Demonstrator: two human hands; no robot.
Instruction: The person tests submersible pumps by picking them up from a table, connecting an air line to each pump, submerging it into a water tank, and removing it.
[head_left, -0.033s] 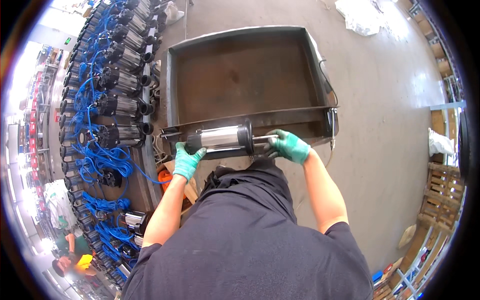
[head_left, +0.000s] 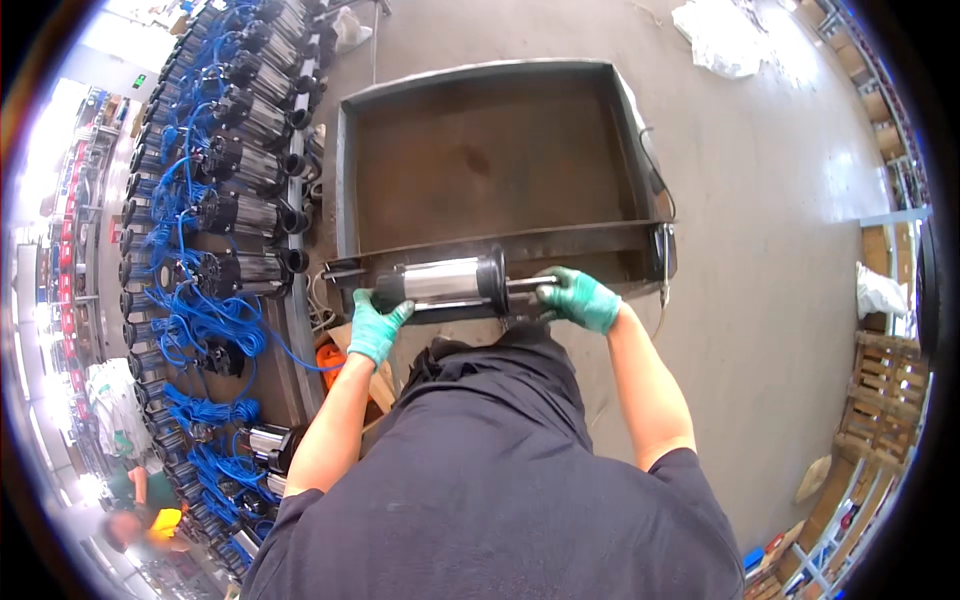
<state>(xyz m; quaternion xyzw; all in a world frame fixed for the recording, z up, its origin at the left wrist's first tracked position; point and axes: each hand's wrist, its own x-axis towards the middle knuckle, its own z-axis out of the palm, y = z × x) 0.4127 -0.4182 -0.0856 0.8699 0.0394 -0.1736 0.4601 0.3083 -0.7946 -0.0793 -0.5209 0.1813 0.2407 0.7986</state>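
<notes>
Holding steady here, the right hand (head_left: 584,300) has its fingers closed on the end of a thin metal rod (head_left: 528,283), and the left hand (head_left: 376,330) clasps the black end of the silver cylinder (head_left: 440,280), lying sideways between the two! Barely a change: same grips, view just tipped slightly, so the handling looks to be at the same point. Beyond both hands, the metal tray (head_left: 347,180); out left of the left hand, blue cables (head_left: 210,325) and similar cylinders (head_left: 240,215) in a long row
</notes>
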